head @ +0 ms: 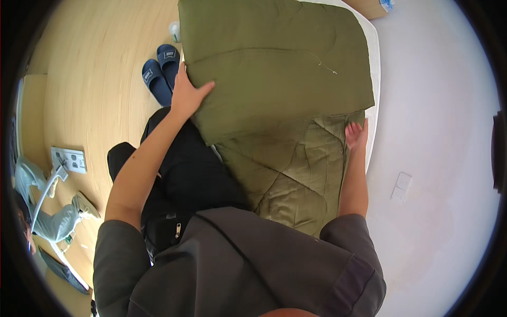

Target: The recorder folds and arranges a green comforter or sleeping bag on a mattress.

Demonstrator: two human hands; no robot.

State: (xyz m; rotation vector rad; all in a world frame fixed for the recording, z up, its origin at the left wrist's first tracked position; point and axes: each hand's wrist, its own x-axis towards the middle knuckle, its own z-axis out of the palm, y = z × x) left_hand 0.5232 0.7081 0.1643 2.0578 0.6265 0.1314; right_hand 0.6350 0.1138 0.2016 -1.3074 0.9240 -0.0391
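An olive-green quilt (273, 87) lies folded over in front of me, with its upper layer ending in a crosswise edge. Below that edge shows the quilted lower layer (293, 174), creased and stitched. My left hand (189, 94) rests against the left side of the fold, thumb spread over the top and fingers along the edge. On the right side, my right hand (355, 135) is by the lower layer's edge, just below the upper layer's corner, palm turned up and fingers slightly curled. A white mattress edge (374, 59) shows beyond the quilt.
Blue slippers (158, 77) and a plastic cup (174, 31) stand on the wooden floor left of the bed. A power strip (69, 159) and a seated person's leg (59, 226) are farther left. The white wall (435, 119) bounds the right; a cardboard box (366, 8) sits at the far end.
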